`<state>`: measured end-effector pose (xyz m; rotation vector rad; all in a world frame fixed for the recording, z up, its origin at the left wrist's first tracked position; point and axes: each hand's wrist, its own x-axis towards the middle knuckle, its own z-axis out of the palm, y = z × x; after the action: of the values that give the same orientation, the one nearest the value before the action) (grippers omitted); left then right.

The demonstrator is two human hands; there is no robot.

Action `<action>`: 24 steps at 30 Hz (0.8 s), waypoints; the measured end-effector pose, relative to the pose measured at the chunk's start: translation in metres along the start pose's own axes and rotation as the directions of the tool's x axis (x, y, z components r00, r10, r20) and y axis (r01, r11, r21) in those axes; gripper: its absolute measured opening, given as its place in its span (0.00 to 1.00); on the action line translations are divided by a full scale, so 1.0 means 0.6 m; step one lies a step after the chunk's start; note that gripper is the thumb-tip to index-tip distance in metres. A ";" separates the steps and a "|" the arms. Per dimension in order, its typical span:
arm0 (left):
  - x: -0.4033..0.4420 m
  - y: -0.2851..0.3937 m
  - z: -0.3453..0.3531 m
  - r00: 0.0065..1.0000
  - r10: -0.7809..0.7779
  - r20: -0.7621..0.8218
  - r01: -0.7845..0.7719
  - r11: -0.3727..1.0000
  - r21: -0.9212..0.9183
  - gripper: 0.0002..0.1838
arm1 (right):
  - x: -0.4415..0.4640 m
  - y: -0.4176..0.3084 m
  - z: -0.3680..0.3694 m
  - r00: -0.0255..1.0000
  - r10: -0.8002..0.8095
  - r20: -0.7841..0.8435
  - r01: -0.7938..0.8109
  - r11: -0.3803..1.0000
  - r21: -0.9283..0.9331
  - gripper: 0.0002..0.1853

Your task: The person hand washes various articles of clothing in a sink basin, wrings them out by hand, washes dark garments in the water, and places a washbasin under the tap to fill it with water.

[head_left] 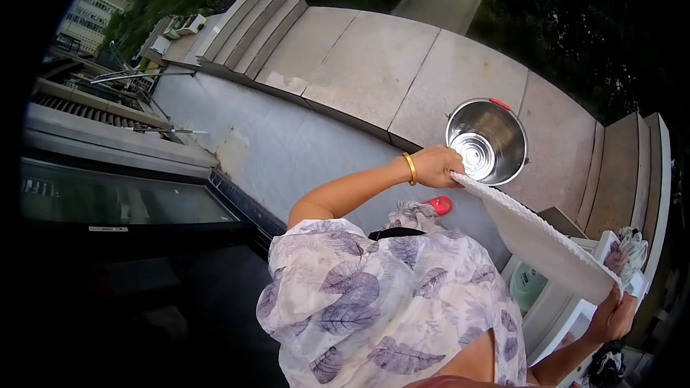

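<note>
A white cloth [539, 233] with a ribbed edge is stretched between my two hands, slanting down to the right. My left hand [435, 166], with a gold bracelet at its wrist, is closed on the cloth's upper left corner. At the lower right, the other end is gripped by my right hand [611, 316]. Just beyond my left hand, a shiny steel bucket [514, 140] with a red handle grip stands on the stone ledge; only its bare metal inside shows. The cloth's lower part is partly hidden behind its upper edge.
The wide stone ledge [366, 65] runs along the far side, with stepped blocks [251, 29] at its left. A red item [440, 205] is near the grey floor [266, 136]. To the right are a green object [527, 286] and a white stringy bundle [632, 248]. Glass doors [122, 190] stand left.
</note>
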<state>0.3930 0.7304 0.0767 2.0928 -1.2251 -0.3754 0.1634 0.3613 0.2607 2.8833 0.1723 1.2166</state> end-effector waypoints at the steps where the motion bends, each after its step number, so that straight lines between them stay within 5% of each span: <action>1: -0.006 -0.010 -0.016 0.994 0.067 -0.085 -0.063 0.997 0.047 0.10 | -0.005 0.003 0.017 0.995 0.072 0.062 -0.074 0.997 0.037 0.08; 5: -0.017 -0.004 -0.085 0.952 0.073 -0.296 -0.063 0.997 0.042 0.15 | -0.024 0.005 0.061 0.937 0.253 0.243 -0.290 0.948 0.130 0.13; 8: -0.035 0.001 -0.120 0.937 -0.184 -0.297 0.156 0.981 -0.115 0.12 | -0.033 0.003 0.086 0.873 0.163 0.459 -0.299 0.924 0.240 0.17; 11: -0.050 -0.026 -0.142 0.903 -0.156 -0.400 0.124 0.987 -0.105 0.14 | -0.034 -0.014 0.110 0.749 0.041 0.662 -0.247 0.943 0.221 0.19; 14: -0.052 -0.015 -0.157 0.889 -0.131 -0.440 0.131 0.991 -0.031 0.15 | -0.087 -0.015 0.150 0.583 0.089 0.808 -0.347 0.926 0.148 0.14; 24: -0.087 -0.023 -0.167 0.786 -0.303 -0.539 0.282 0.952 -0.123 0.14 | -0.334 -0.038 0.265 0.255 -0.106 0.961 -0.591 0.770 0.241 0.09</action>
<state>0.4299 0.8200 0.1361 2.1467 -0.5455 0.0858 0.1359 0.3690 0.0054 3.5997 0.0049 -1.0679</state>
